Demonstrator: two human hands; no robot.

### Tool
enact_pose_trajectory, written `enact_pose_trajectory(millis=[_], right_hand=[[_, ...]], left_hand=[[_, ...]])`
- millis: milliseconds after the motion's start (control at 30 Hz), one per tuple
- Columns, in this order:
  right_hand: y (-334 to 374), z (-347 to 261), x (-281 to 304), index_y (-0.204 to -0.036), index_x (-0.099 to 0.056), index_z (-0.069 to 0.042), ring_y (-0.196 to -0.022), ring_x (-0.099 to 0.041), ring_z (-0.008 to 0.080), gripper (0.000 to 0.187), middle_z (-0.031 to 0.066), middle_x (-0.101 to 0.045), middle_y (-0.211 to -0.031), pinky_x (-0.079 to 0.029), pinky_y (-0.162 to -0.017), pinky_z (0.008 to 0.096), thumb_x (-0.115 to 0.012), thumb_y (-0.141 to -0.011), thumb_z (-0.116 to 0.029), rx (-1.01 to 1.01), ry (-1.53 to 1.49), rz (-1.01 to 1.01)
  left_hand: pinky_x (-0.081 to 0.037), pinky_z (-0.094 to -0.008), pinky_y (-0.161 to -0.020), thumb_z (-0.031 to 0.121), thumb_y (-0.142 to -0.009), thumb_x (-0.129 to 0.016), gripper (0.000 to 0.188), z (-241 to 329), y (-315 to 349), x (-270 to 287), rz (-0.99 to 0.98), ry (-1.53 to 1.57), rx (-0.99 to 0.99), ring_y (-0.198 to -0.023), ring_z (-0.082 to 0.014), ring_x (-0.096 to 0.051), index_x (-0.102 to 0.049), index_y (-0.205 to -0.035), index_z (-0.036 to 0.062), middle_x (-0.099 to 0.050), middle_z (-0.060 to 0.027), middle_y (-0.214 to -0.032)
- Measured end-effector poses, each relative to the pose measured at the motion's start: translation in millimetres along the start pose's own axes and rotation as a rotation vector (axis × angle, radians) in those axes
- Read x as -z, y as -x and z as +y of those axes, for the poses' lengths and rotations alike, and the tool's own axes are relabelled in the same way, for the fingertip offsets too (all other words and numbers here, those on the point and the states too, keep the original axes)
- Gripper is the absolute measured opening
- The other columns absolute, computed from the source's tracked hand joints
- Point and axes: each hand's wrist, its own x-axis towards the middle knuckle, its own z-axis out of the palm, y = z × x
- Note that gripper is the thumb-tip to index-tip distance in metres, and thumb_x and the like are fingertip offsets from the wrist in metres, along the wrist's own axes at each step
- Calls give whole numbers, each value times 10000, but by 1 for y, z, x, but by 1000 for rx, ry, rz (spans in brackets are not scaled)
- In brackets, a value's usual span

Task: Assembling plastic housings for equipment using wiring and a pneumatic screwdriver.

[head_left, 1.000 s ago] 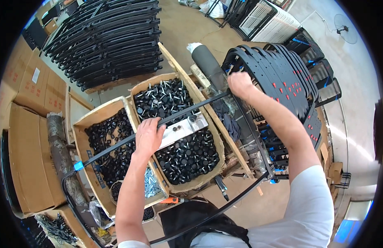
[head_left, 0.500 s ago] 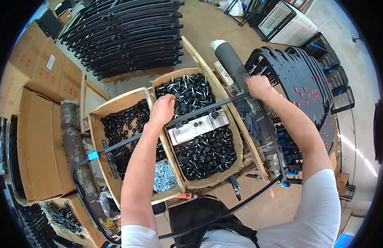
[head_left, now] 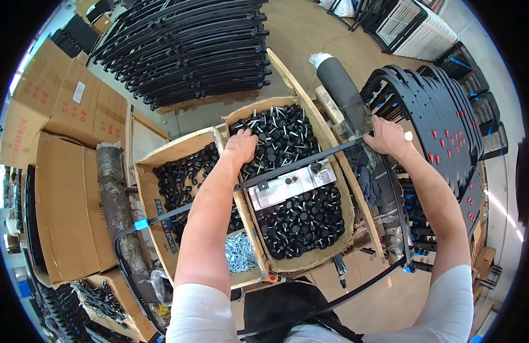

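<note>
A black tubular frame (head_left: pixel 310 157) with rounded corners lies across the wooden bins and loops back toward my body. A strip of blue tape (head_left: pixel 141 224) is wrapped round its left end. My right hand (head_left: pixel 390 137) is closed round the frame's far right corner. Above the far bar, my left hand (head_left: pixel 240 147) reaches over the near-left part of a bin of black screw-in feet (head_left: pixel 281 134), fingers apart and fingertips at the feet. Whether it touches one is hard to see. Beneath the bar sits a silver metal fixture (head_left: pixel 273 195) with small black knobs.
Left of it, another wooden bin (head_left: pixel 147 171) holds black caps, and silver screws (head_left: pixel 240 253) fill a compartment. Cardboard boxes (head_left: pixel 70 206) stand at left. Stacked black frames (head_left: pixel 190 51) are at the back; black panels with red pieces (head_left: pixel 436 126) stand at right.
The whole view has shifted a little. My left hand has loosened and its fingers have spread over the black feet. My right hand, blurred before, has come slightly nearer at the frame's corner.
</note>
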Motion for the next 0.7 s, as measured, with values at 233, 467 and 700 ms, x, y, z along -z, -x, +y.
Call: enact_pose_trajectory(millis=[233, 467, 700], right_hand=[[-4, 7, -3, -1236, -572, 37, -974, -737, 445, 416, 283, -743, -971, -584, -875, 530, -553, -1016, -315, -98, -42, -144], [3, 5, 0, -1198, -557, 13, -982, -731, 449, 356, 267, -741, -956, -577, -885, 548, -552, -1000, -283, -60, -53, -138], [2, 7, 2, -1181, -604, 66, -1010, -740, 440, 492, 303, -744, -1023, -586, -898, 515, -557, -1013, -394, -141, -50, -169]], left_hand=[[-547, -459, -1045, 212, -923, -728, 389, 7, -6, 3, -78, -68, -18, -1272, -355, -589, -678, -1292, 98, -648, -126, -1302], [-595, -444, -869, 168, -1001, -577, 202, 8, -9, -35, 118, -232, -60, -1067, -326, -695, -646, -1174, 89, -717, -118, -1133], [-592, -498, -851, 273, -1028, -618, 289, 14, 11, -11, 216, 73, -12, -991, -397, -729, -567, -1197, 44, -681, -219, -1099]])
